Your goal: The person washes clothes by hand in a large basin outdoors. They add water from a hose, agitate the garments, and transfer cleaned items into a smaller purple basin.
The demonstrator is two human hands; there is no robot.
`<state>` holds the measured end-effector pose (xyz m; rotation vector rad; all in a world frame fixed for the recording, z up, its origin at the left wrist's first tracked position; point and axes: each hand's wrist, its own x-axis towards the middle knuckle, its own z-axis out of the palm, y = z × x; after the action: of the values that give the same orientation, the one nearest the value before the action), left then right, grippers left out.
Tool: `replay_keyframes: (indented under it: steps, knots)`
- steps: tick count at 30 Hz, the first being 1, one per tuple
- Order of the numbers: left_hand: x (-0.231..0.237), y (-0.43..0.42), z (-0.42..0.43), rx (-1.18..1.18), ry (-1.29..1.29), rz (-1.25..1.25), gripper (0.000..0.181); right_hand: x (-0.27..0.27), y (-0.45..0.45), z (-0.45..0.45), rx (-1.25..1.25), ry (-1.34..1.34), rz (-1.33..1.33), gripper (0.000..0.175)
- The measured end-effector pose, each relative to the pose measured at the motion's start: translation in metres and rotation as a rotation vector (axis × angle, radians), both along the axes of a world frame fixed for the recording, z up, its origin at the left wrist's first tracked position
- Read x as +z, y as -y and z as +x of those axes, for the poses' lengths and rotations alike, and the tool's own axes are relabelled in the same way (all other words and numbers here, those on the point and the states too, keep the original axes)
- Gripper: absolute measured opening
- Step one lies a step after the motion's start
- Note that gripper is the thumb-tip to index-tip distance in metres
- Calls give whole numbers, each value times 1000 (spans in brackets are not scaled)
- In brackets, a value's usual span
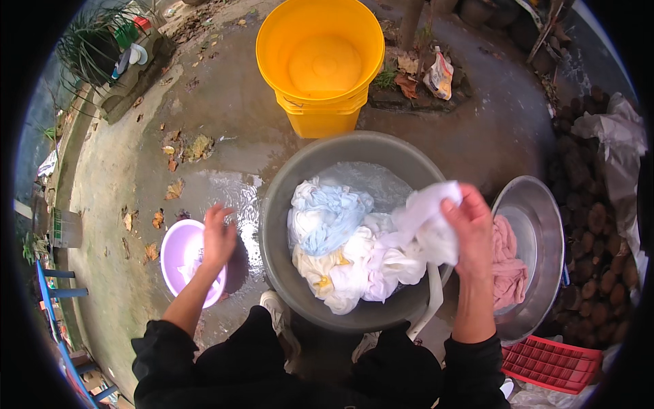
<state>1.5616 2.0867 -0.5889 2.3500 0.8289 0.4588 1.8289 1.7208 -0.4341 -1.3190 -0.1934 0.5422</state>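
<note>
A large grey basin (276, 204) holds water and a heap of wet clothes, with a light blue garment (327, 220) among white and pale lilac ones. Above the heap's right side, my right hand (470, 230) grips a white cloth (434, 217) between thumb and fingers. My left hand (219, 235) hangs with its fingers apart, holding nothing, over the right side of a small lilac basin (170, 255). Pale cloth lies in that small basin. At the right, a metal basin (552, 235) contains a pink cloth (508, 276).
Beyond the grey basin stands a yellow bucket (324, 115). A pale hose or pipe (433, 296) hangs over the grey basin's near right rim. A red plastic crate (552, 363) lies below the metal basin, beside piled logs (598, 255). The concrete is wet.
</note>
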Motion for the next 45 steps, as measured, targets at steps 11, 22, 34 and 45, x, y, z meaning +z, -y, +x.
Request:
replay_keyframes:
  steps: [11,22,34,45]
  knots:
    - [-19,92,37,-822,-163,394,19,-200,7,49,152,483,-780,50]
    - [-28,89,36,-796,-196,349,9,-282,-88,53,772,1100,-1245,63]
    - [-30,88,34,-793,-197,335,10,-247,-56,118,552,345,-1270,56]
    - [-28,86,35,-799,-179,333,11,-244,-69,96,349,200,-729,20]
